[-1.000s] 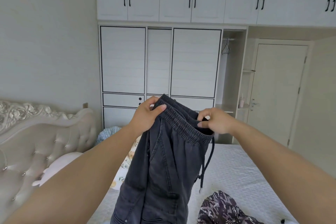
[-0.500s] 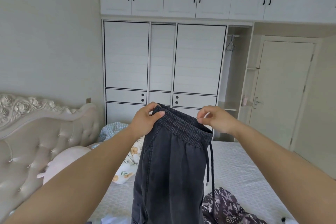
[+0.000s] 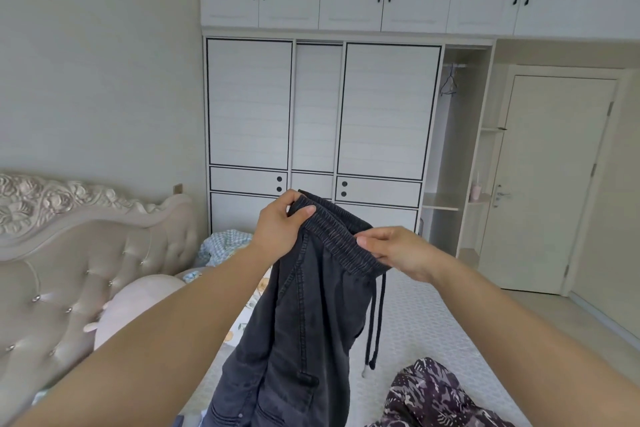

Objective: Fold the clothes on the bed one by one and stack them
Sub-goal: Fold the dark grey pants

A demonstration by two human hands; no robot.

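Bedroom, white-quilted bed [image 3: 426, 319] running from near to far, white wardrobe [image 3: 318, 107] on the far wall. Left hand [image 3: 277, 227] pinches the far-left end of the elastic waistband of dark grey trousers [image 3: 304, 315], thumb on the near face, fingers curled behind. Right hand [image 3: 398, 251] grips the right end of the same waistband, fingers folded over the fabric. Trousers held up in the air above the bed, waistband slanting down to the right, legs hanging toward the near edge. Drawstring [image 3: 375, 326] dangles free below the right hand, pale tip just above the bedcover. Near right on the bed: crumpled dark patterned garment [image 3: 436, 395], apart from the trousers. Far left on the bed: blue checked cloth [image 3: 223, 244] and a floral piece [image 3: 242, 322] partly hidden behind the trousers. Pink plush toy [image 3: 135, 305] lies against the tufted headboard [image 3: 69, 253] at left. Closed door [image 3: 550, 180] at far right.
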